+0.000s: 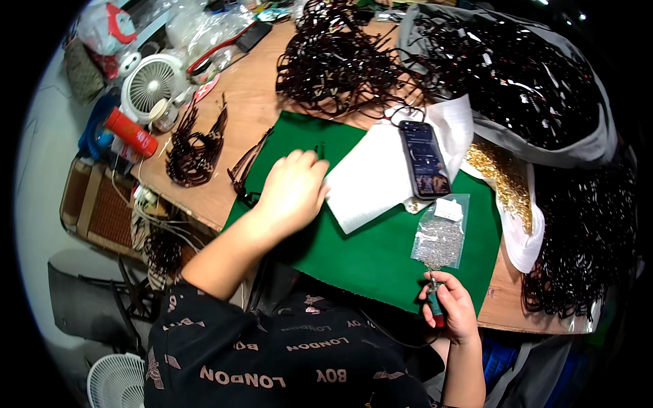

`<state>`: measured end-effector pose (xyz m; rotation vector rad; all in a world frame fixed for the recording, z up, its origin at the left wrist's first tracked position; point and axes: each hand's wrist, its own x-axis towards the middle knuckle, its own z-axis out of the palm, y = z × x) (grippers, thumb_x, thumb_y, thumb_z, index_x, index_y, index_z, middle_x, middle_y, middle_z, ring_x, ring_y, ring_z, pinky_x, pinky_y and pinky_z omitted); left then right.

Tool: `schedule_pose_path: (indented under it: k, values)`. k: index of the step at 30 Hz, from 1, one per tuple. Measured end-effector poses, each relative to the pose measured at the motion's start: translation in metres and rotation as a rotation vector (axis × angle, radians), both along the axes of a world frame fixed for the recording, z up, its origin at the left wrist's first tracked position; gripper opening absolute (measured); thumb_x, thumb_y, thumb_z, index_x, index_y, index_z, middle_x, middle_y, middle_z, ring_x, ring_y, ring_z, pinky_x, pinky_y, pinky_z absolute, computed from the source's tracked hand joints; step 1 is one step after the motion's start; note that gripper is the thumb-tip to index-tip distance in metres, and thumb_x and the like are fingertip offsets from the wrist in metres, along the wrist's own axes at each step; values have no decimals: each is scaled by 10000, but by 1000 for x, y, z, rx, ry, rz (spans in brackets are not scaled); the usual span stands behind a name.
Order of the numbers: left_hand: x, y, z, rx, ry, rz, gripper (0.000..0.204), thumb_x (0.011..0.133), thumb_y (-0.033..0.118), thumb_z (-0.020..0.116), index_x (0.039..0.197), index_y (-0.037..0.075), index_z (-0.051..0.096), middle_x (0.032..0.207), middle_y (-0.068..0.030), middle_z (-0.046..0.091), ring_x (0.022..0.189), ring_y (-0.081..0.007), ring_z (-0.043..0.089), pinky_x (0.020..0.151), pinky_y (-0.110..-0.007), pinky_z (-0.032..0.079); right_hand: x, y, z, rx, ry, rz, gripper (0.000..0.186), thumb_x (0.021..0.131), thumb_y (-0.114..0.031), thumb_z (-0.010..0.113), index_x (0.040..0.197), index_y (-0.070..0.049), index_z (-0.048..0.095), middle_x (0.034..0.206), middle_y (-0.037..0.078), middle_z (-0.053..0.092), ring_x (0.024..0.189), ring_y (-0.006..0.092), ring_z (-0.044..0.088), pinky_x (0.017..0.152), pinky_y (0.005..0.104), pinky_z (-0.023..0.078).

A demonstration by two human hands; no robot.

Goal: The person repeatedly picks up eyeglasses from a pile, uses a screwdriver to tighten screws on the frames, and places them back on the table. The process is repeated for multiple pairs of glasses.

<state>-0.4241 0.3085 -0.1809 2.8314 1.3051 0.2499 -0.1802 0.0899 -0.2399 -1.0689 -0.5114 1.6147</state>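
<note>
My right hand [450,306] grips small pliers [434,299] with green and red handles, near the front edge of a green mat [367,272]. The pliers' metal end points at a clear bag [439,234] of small silver pieces with a white label. My left hand [289,190] is over the mat's left part, back up and fingers bent. Its fingertips are hidden, so whether it holds anything does not show. Dark cords [239,173] lie just left of it. A white cloth [364,187] spreads to its right, and a black phone [425,160] with a lit screen rests on the cloth.
Dark cords form a heap [333,64] at the back and a smaller bundle [195,149] at left. More fill a grey bag [605,139] at back right. Gold pieces [500,173] lie on white cloth. A white fan [153,85] and a red can [130,132] stand at left.
</note>
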Motion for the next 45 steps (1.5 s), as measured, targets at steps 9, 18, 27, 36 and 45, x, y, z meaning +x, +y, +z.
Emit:
schedule_pose_path:
  k: [9,18,27,36,45]
  values:
    - [96,133,-18,288,44,-131,267,719,100,629,956,-15,587,1085,-170,534,1041,-322,496,853,-374,438,-1,-1,8,15,-113,-69,313,873,-103,533,1164,4,486,868,71,551,593,97,508,477,200,427]
    - [32,30,59,8,-755,-430,217,869,-16,436,1030,-3,582,1099,-105,574,938,-169,557,740,-283,451,0,-11,33,11,-1389,113,328,821,-130,555,1145,-90,527,858,145,548,749,302,564,667,346,460]
    - [-31,10,50,-480,-1248,-539,334,886,49,427,1206,-34,471,963,-138,565,586,-62,433,467,-146,336,-1,-5,33,30,-1523,215,332,823,-149,553,1154,-123,532,797,129,499,684,302,552,614,375,460]
    - [-29,-23,36,-1117,-1616,-672,454,792,116,634,1171,28,400,778,-38,520,456,-64,440,359,-160,391,-4,-2,33,17,-1603,280,309,817,-133,555,1126,-135,556,763,127,479,636,289,552,571,382,457]
    - [22,-71,-36,-2136,-1642,-698,318,930,207,390,1145,-16,459,486,39,434,380,-69,356,406,-226,265,-16,-5,28,-51,-1807,358,377,808,-127,536,1181,-154,500,830,141,484,652,290,568,553,384,485]
